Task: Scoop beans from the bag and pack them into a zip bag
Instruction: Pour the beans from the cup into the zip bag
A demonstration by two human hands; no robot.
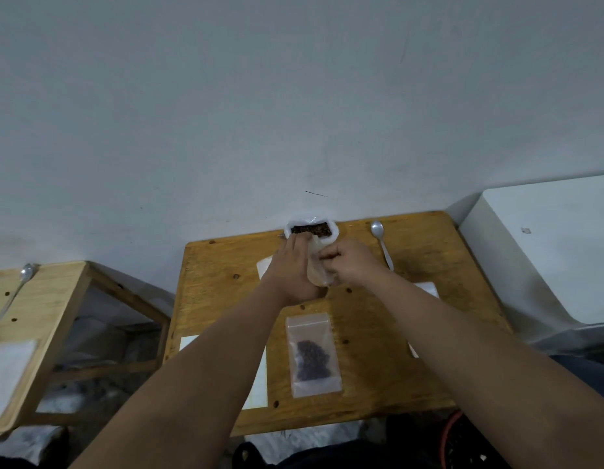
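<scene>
Wooden bench [219,299] set hard against a pale grey wall [293,96], with screw holes and several white rectangular patches [256,377] on its top. To the left, across a gap, a second, lighter bench [53,292] carrying its own spoon [25,274] and a white patch. To the right, close to the bench's corner, a large white box [547,258].

Far edge closed off by the wall; left edge open to the gap; near edge close to the person's lap. Bare wood along the left side and at the far right corner; the middle strip taken up by both forearms.

At the far edge, touching the wall: white bag [329,239], mouth rolled open, dark beans [310,229] visible inside. Just right of it, a metal spoon [378,231] lying flat, bowl toward the wall, untouched. Near the front centre, between the forearms, a zip bag [313,355] lying flat, partly filled with beans.

Left grip [293,269] released and flat, fingers straight, tips resting at the bag's mouth. Right grip [349,264] clenched, fingers curled and pinching a clear plastic piece [316,270] between the two hands; part of the bag's wall or a separate pouch, cannot tell.
</scene>
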